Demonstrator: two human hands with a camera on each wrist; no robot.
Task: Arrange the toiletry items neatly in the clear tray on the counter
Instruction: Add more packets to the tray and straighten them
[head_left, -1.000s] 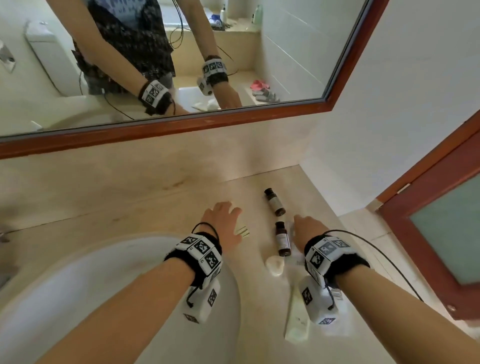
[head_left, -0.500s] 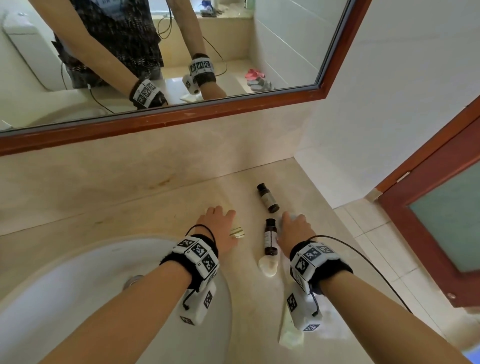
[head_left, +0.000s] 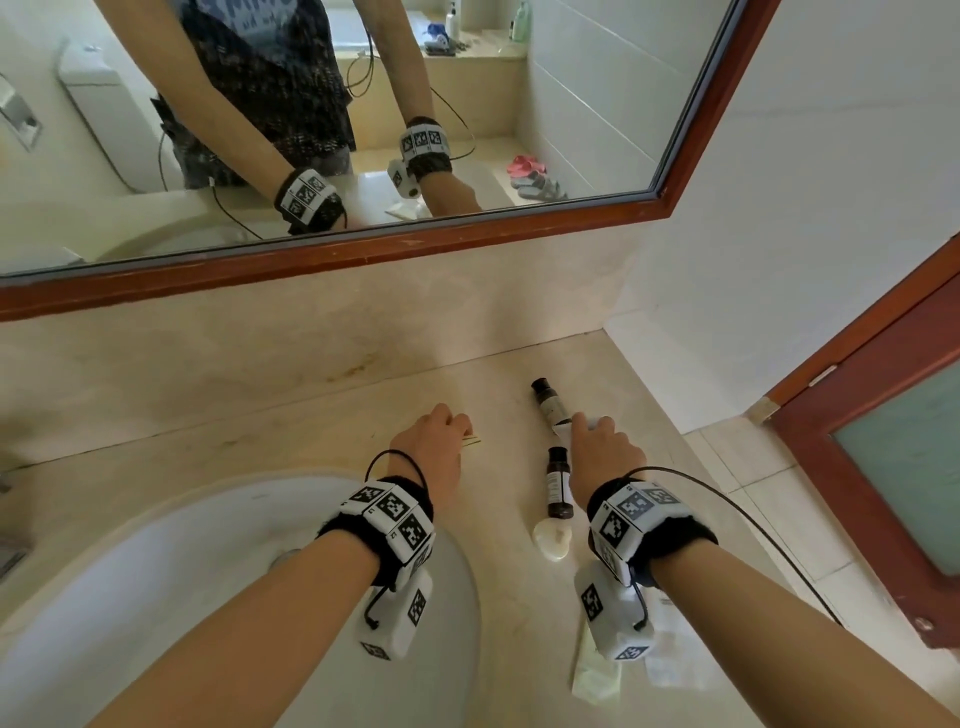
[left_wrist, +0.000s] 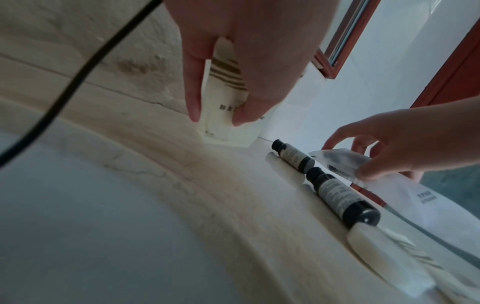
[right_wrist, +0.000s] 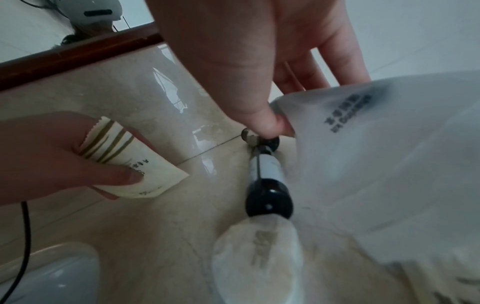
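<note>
My left hand (head_left: 457, 423) pinches a cream sachet with olive stripes (left_wrist: 223, 98) between thumb and fingers, its lower edge just above the counter near the back wall. My right hand (head_left: 592, 426) pinches the corner of a frosted plastic pouch (right_wrist: 389, 164) between thumb and forefinger, right beside the far dark bottle (head_left: 550, 402). A second dark bottle (head_left: 558, 483) lies in line behind it, its base against a round wrapped soap (head_left: 553, 538). The pouch drapes over the counter under my right wrist. No tray shows in any view.
The white basin (head_left: 156, 597) fills the counter's left. A cream packet (head_left: 595, 670) and a white packet (head_left: 675, 660) lie near the front edge. The side wall (head_left: 779, 260) closes the counter on the right; the mirror (head_left: 571, 104) hangs above the backsplash.
My left hand has closed on the striped sachet that lay by its fingertips. My right hand has slid forward to the far bottle with the pouch corner pinched.
</note>
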